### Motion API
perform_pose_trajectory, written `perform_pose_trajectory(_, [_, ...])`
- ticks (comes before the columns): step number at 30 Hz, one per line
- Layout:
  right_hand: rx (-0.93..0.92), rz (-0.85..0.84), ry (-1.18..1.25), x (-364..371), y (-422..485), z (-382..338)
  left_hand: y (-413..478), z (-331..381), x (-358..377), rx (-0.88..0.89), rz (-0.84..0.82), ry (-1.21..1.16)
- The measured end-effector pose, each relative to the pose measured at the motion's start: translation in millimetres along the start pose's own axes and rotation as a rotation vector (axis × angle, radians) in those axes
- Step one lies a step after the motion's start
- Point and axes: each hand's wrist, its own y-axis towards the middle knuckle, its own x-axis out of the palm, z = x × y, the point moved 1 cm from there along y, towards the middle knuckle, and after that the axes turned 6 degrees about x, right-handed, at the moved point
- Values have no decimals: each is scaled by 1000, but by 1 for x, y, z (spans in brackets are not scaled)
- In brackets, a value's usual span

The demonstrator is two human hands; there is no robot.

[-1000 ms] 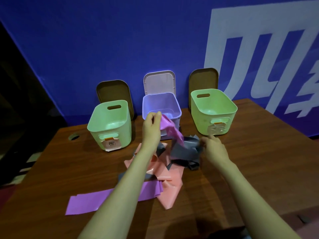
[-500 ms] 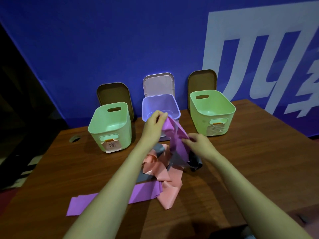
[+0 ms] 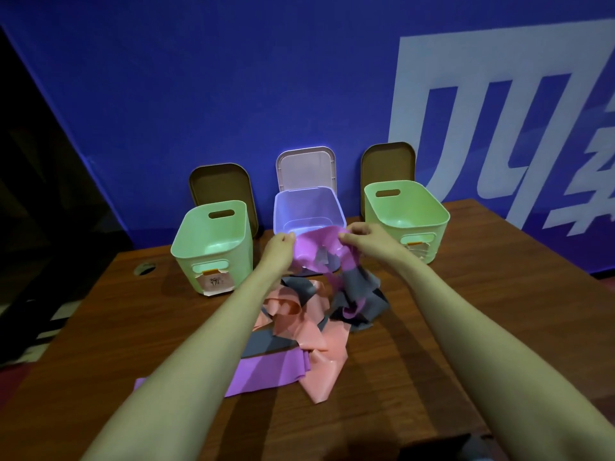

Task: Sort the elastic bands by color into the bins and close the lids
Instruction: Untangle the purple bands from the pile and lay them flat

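Sorting step, first purple drop by the look of it: left hand (image 3: 279, 252) and right hand (image 3: 367, 239) both pinch the top edge of a purple band (image 3: 314, 249), fingers curled on it. They hold it spread just in front of the purple bin (image 3: 301, 212), and its tail hangs into the pile (image 3: 299, 329) on the table (image 3: 432, 314). Bins look empty and the lids (image 3: 306, 168) lean open behind. The next move likely needs the band lifted free of the grey band (image 3: 361, 291) tangled at its tail, then carried over the rim and let go.
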Motion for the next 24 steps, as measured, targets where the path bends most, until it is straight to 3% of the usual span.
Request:
perform_pose_trajectory(4, [-90,-45,12,8,2,-3,-15,10,7,-23,-98,-276])
perform_pose_trajectory(7, [-197,-16,14,13,4,-8,-24,13,5,56,-317,-43])
perform_pose_trajectory(9, [-215,35,79,13,3,-12,-20,13,3,122,-221,24])
perform_pose_trajectory(11, [-198,18,35,10,2,-10,-16,18,0,118,-106,-179])
perform_pose_trajectory(14, [-86,-214,-299,6,-4,11,-15,25,-2,81,-74,-434])
perform_pose_trajectory(17, [9,-331,-594,8,-16,43,-21,22,-2,119,-121,-290])
perform_pose_trajectory(20, [14,-274,-814,6,-30,58,-31,13,1,122,-88,-211])
perform_pose_trajectory(22, [19,-204,-803,1,-35,65,-39,1,6,41,-14,-220])
perform_pose_trajectory(24, [-9,-158,-596,1,-41,67,-50,-11,10,-38,10,-164])
